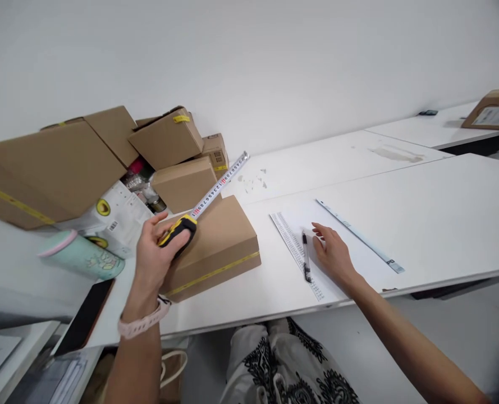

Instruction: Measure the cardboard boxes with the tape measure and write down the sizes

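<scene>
My left hand [154, 255] is closed round a black and yellow tape measure [177, 229]. Its white blade [220, 184] runs up and to the right over a brown cardboard box [219, 247] that lies on the white table [421, 224]. My right hand [332, 251] rests on a printed sheet of paper [300, 247], fingers stretched out and apart. A black pen [306, 257] lies on the sheet just left of that hand. A long clear ruler [361, 235] lies to the right of the sheet.
Several cardboard boxes [55, 163] are piled at the back left against the wall. A green cup with a pink lid [81, 255] lies on its side, a black phone [87, 314] in front of it. Another box [493, 109] sits far right.
</scene>
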Tool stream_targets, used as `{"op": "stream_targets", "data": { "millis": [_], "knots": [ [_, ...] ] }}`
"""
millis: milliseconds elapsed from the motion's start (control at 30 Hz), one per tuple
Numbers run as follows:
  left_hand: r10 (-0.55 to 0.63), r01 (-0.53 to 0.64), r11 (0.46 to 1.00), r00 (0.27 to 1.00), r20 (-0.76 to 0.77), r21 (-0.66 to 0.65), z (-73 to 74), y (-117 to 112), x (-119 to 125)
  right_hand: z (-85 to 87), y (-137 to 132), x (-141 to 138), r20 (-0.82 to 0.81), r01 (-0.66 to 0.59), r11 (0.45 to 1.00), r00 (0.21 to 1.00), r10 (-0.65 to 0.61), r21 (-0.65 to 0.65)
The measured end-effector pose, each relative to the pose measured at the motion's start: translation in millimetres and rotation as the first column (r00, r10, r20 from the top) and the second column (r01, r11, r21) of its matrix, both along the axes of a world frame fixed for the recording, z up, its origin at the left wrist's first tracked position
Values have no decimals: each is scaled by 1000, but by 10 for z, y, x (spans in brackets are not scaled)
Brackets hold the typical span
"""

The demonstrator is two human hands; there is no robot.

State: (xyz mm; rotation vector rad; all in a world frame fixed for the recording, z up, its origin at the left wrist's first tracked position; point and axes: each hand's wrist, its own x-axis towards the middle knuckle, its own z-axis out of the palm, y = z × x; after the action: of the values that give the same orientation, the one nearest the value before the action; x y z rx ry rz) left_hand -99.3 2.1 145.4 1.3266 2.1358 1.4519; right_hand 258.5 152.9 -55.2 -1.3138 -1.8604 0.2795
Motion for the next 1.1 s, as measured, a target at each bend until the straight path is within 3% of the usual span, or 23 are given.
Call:
{"op": "stream_targets", "data": {
  "millis": [100, 200, 300, 367, 533, 800, 933, 1100],
  "knots": [
    [-106, 128, 989, 962, 253, -71, 217, -302, -226, 242, -76, -60, -101, -14, 996, 995, 23, 91],
    [-146, 229, 943, 938, 314, -243, 429, -517, -476, 587, -149, -220, -214, -54, 986, 973, 88, 158],
    [-157, 281, 886, 931, 330, -369, 550, -545, -688, 873, -173, -469, -272, -124, 975, 947, 171, 182],
    [-163, 305, 856, 926, 341, -417, 574, -483, -796, 966, -163, -652, -289, -193, 959, 925, 248, 207],
    [-170, 337, 822, 914, 368, -459, 547, -259, -982, 991, -165, -1009, -251, -362, 905, 876, 413, 223],
    [-238, 375, 804, 914, 328, -462, 559, -116, -1154, 1153, -163, -1317, -26, -603, 796, 796, 605, 53],
    [-265, 399, 798, 906, 331, -451, 546, -141, -1166, 1144, -116, -1402, 94, -626, 780, 776, 624, -3],
    [-284, 413, 798, 900, 331, -440, 572, -186, -1232, 1091, -103, -1438, 182, -607, 792, 788, 588, 69]
  ]
}}
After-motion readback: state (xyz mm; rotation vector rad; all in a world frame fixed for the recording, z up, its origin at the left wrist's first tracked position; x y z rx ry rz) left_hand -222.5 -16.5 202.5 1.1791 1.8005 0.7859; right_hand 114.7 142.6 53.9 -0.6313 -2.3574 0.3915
